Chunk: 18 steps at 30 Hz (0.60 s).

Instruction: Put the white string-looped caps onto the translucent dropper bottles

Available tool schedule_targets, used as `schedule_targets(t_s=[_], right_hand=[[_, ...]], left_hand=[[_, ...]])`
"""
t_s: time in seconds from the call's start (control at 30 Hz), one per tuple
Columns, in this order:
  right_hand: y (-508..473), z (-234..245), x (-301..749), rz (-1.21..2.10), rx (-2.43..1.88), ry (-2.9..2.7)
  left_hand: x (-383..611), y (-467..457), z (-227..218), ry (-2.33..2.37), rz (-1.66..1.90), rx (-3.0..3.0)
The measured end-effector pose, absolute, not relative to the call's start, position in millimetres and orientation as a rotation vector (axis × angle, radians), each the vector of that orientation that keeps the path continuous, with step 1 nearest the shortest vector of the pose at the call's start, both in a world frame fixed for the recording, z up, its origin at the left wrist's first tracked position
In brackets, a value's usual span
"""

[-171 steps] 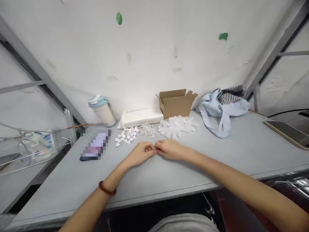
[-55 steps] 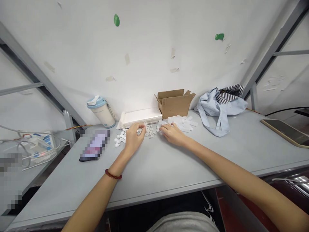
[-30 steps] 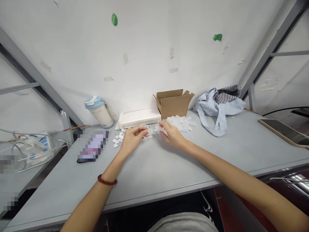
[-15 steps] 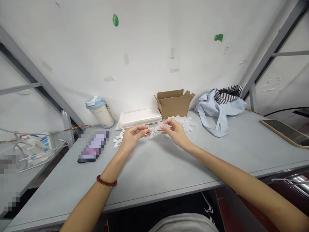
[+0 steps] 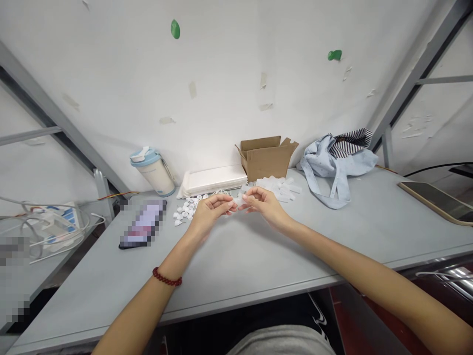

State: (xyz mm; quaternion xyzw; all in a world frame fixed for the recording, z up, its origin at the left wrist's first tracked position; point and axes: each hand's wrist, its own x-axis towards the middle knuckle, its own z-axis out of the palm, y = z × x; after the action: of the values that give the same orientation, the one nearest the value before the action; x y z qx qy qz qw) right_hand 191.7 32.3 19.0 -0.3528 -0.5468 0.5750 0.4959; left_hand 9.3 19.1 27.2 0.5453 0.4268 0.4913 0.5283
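My left hand (image 5: 211, 213) and my right hand (image 5: 269, 207) meet fingertip to fingertip just above the table. Between them is a small translucent white plastic piece (image 5: 239, 201), pinched by my right thumb and fingers. My left fingertips are closed at its other end; whatever they grip there is too small to make out. Beside my left hand lie loose small white caps (image 5: 185, 209), some with a thin tip. Behind my right hand is a heap of translucent plastic pieces (image 5: 284, 188). Some small clear parts (image 5: 221, 193) are partly hidden behind my fingers.
On the grey table (image 5: 236, 266), a white flat package (image 5: 214, 180) and an open cardboard box (image 5: 268, 162) stand by the wall. A tumbler (image 5: 155, 172) and a blurred phone (image 5: 144, 224) are left; a cloth bag (image 5: 332, 170) and another phone (image 5: 439, 202) are right.
My hands have come together, the right one moving left with its translucent piece until it meets the left fingertips. More of the white caps shows beside my left hand.
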Motion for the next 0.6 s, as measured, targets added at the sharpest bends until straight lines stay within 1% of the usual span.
schedule_targets(t_s=[0.3, 0.6], right_hand=[[34.6, 15.1, 192.5, 1.268, -0.851, -1.533], [29.6, 11.7, 193.4, 0.941, -0.832, -1.785]], left_hand=[[10.2, 17.7, 29.3, 1.065, 1.163, 1.297], [9.8, 16.2, 28.3, 1.025, 1.114, 1.343]])
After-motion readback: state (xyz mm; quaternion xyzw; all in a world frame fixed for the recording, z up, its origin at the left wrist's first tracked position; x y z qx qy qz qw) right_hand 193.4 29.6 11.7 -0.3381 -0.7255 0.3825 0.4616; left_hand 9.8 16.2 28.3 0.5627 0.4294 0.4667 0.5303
